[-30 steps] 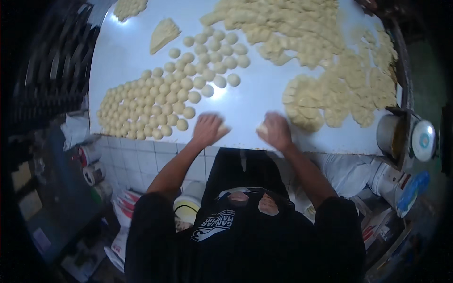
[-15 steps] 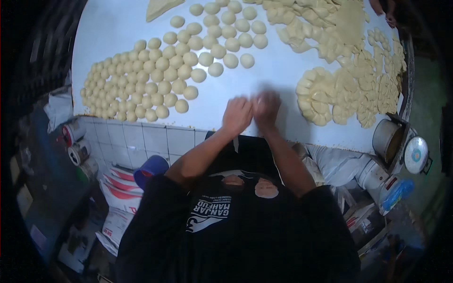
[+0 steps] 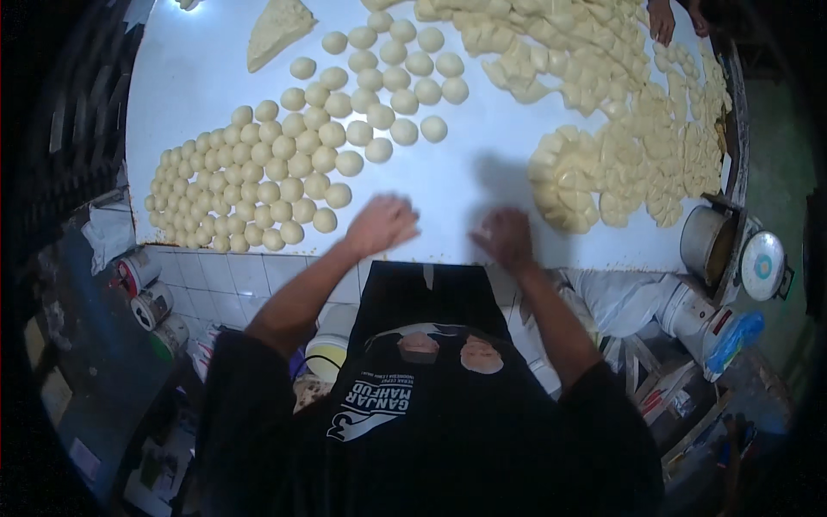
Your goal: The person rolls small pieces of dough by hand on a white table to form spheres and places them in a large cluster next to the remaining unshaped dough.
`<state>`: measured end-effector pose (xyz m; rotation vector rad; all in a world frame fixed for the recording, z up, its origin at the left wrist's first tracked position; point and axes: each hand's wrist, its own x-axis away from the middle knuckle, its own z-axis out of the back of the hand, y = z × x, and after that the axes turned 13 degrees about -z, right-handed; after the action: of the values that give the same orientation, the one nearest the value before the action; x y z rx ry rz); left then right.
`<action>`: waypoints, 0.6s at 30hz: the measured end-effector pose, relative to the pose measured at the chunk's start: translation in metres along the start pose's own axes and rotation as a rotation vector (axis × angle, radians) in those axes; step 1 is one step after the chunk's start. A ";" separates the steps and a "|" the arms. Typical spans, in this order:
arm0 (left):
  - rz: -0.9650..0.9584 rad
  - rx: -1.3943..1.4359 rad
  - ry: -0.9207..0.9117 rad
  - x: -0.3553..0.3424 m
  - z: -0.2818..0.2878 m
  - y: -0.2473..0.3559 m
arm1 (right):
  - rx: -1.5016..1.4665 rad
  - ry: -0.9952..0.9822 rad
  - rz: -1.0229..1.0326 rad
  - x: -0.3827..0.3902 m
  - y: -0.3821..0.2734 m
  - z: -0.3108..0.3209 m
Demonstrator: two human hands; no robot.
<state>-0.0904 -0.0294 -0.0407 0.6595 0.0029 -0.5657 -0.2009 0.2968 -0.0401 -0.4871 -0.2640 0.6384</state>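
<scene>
Over the near edge of the white tabletop [image 3: 448, 185] my two hands are apart. My left hand [image 3: 383, 226] is to the right of the dough balls [image 3: 280, 168], back upward, its fingers blurred by motion; whether dough is under the palm is hidden. My right hand [image 3: 506, 237] is curled, with a small pale spot by the thumb and fingers that I cannot make out. Round, smooth dough balls stand in close rows at the left and more loosely toward the back. Right of my right hand lies a pile of flattened, lobed dough pieces [image 3: 564, 177].
A wedge-shaped dough slab [image 3: 277, 34] lies at the back left. Another person's hand [image 3: 662, 21] touches the table at the far right, near more dough. Below the table edge stand a metal pot [image 3: 705, 239], a round lid [image 3: 762, 265], a pale bucket [image 3: 330, 345] and white tubs [image 3: 151, 303].
My hands were close together and have moved apart, the left one leftward and both nearer to me. The view has shifted a little. The other person's hand has come further in.
</scene>
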 end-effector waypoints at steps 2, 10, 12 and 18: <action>0.065 -0.146 0.168 -0.065 -0.002 0.000 | 0.125 0.229 -0.029 -0.057 -0.019 0.007; 0.104 -0.079 0.144 -0.002 -0.012 0.013 | 0.136 -0.117 0.134 -0.003 0.020 0.000; 0.278 -0.196 0.353 -0.065 -0.002 0.014 | 0.062 0.120 0.083 -0.059 -0.003 0.008; 0.152 0.019 0.460 -0.011 -0.047 0.071 | -0.150 0.198 0.281 0.002 -0.010 -0.008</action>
<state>-0.0562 0.0498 -0.0351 0.7894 0.3757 -0.2583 -0.1912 0.2883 -0.0422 -0.7345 -0.0552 0.8408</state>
